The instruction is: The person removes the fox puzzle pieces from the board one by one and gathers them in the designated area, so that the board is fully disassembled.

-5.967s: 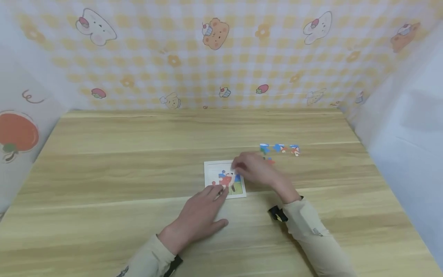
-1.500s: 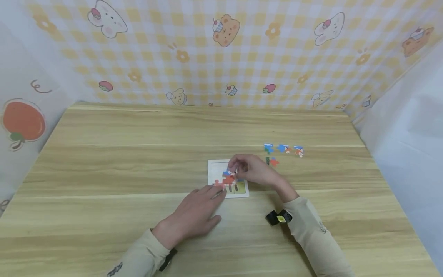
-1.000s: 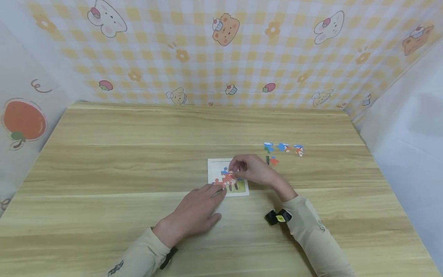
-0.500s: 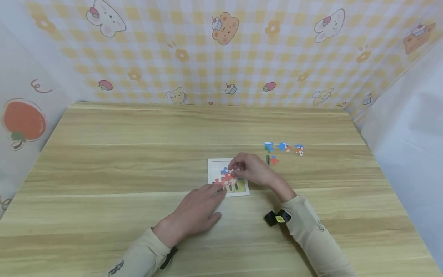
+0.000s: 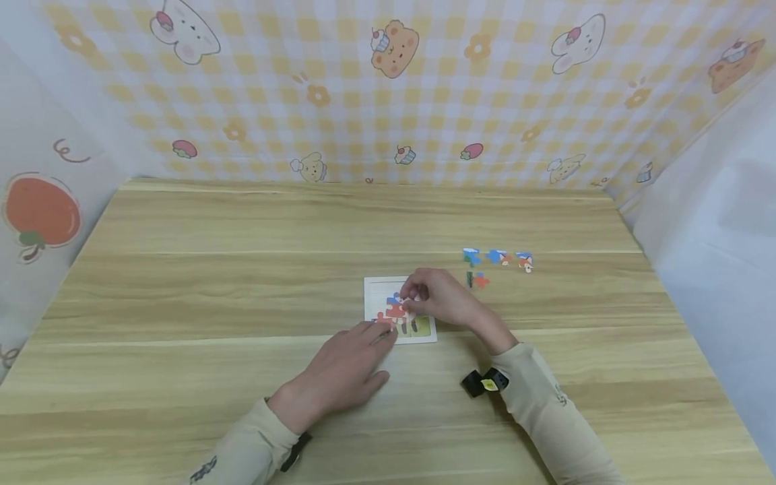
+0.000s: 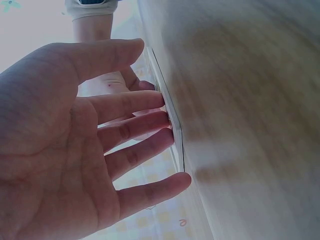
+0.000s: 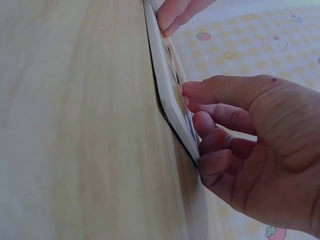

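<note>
A white square jigsaw tray point(image 5: 374, 291) lies on the table, partly filled with pieces showing an orange-red animal, blue sky and yellow-green ground. My right hand point(image 5: 441, 296) is over its right side, thumb and index finger pinching an orange-red puzzle piece point(image 5: 396, 308) low on the tray. Its other fingers curl in at the tray's edge in the right wrist view. Part of the picture is hidden under that hand. With fingers extended, my left hand point(image 5: 339, 374) rests its fingertips on the tray's lower left edge; its thumb stands apart, off the tray.
Beyond the tray to the right lie several loose puzzle pieces point(image 5: 499, 257), with a red, blue and green one point(image 5: 481, 281) nearer. The wooden table point(image 5: 212, 283) runs back to a yellow checked cloth point(image 5: 339, 121). Pale cloth walls point(image 5: 709, 202) flank both sides.
My right hand has come from the tray's upper right to the middle pieces. The pinched piece, tilted earlier, now lies flatter among the others. The left hand stays at the tray's edge.
</note>
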{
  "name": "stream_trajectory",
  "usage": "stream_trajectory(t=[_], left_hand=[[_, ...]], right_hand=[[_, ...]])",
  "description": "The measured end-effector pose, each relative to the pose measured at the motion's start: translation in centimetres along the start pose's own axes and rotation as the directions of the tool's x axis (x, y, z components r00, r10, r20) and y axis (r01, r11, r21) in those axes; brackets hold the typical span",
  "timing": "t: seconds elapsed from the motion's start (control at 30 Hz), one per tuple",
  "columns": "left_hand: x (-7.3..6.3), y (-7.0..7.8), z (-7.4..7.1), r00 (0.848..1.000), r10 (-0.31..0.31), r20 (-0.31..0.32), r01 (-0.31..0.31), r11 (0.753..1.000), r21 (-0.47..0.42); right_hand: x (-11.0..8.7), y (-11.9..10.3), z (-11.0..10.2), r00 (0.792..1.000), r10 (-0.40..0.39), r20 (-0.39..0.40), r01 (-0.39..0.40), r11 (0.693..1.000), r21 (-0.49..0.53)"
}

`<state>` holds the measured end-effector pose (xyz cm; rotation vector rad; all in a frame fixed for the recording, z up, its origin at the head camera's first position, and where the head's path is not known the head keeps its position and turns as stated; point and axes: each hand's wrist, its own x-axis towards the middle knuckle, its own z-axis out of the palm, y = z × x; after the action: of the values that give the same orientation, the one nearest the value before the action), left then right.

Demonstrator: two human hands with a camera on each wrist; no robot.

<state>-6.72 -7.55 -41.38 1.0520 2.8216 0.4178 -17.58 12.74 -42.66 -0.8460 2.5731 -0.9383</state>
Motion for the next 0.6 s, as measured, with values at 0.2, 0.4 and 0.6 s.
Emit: stream_trajectory(t=[0.2, 0.4, 0.6], left_hand=[[0.04, -0.07, 0.00, 1.000, 0.004, -0.008, -0.004, 1.000, 0.008], [0.08, -0.14, -0.08, 1.000, 0.003, -0.009, -0.002, 1.000, 0.008], [0.13, -0.06, -0.03, 1.000, 0.002, 0.012, -0.002, 1.000, -0.008]], right_hand=[[0.10, -0.12, 0.07, 1.000, 0.010, 0.000, -0.010, 1.000, -0.019], [0.20, -0.23, 0.12, 1.000, -0.011, -0.005, 0.011, 1.000, -0.022], [-0.03, -0.13, 0.11, 0.999, -0.045, 0.018, 0.045, 0.999, -0.017]])
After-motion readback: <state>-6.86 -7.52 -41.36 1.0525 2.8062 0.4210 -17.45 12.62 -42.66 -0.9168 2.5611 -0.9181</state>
